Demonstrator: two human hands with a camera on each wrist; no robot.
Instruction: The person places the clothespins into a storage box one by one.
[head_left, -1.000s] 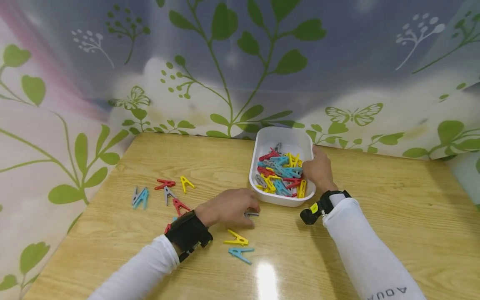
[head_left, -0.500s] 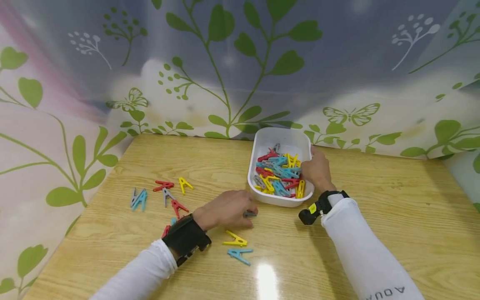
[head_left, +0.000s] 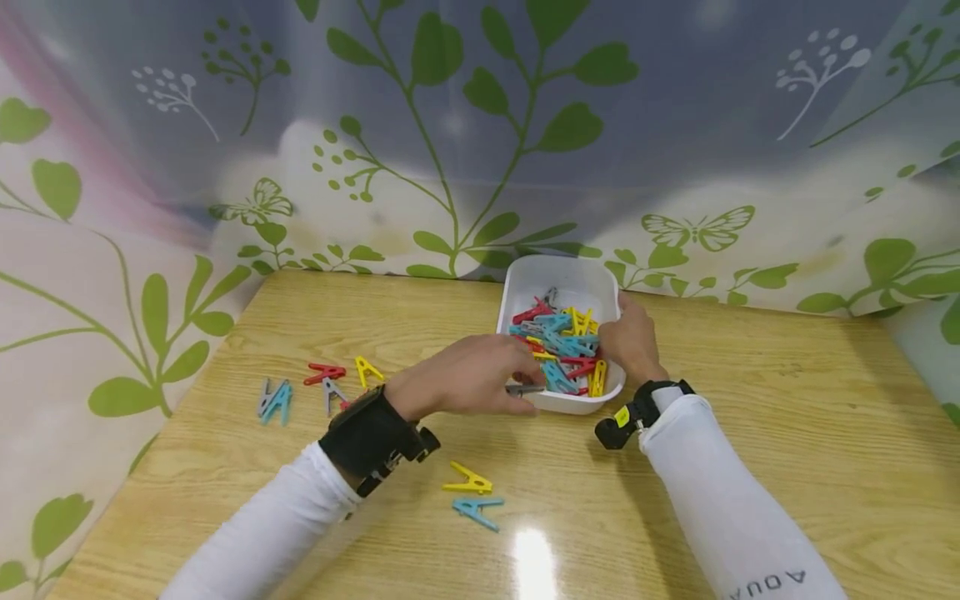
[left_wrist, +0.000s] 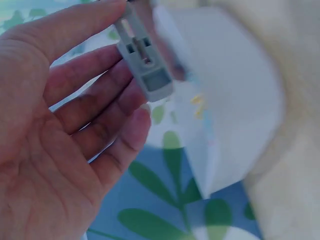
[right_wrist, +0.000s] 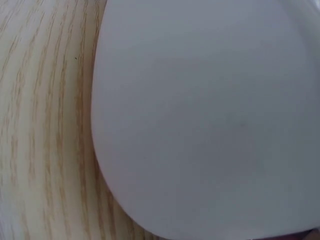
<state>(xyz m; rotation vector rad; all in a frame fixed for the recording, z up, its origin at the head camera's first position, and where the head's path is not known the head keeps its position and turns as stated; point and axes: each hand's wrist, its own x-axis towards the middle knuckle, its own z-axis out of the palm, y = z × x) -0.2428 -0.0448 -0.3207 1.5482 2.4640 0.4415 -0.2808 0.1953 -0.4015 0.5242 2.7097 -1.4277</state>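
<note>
The left hand (head_left: pixel 472 375) is pinching a gray peg (left_wrist: pixel 152 72) at the tub's (head_left: pixel 558 279) near left corner; the right hand (head_left: pixel 632 340) is holding the tub's right side, close to the tabletop's (head_left: pixel 780 433) back edge. The peg is looking light, stiff and sprung, probably offering its best hold across its sides.

Your left hand (left_wrist: pixel 55 135) pinches a grey clothespin (left_wrist: pixel 145 62) by the white tray (left_wrist: pixel 235 90)

Your thumb is at the clothespin's upper end and your fingers curl behind it; the lower end hangs just beside the tray's rim, and you can't tell if they touch. Past that rim, a blurred yellow piece (left_wrist: pixel 198 106) shows. The tray stands on the pale table (left_wrist: pixel 295 165), near its edge against the blue, leaf-printed cloth (left_wrist: pixel 150 200)
</note>
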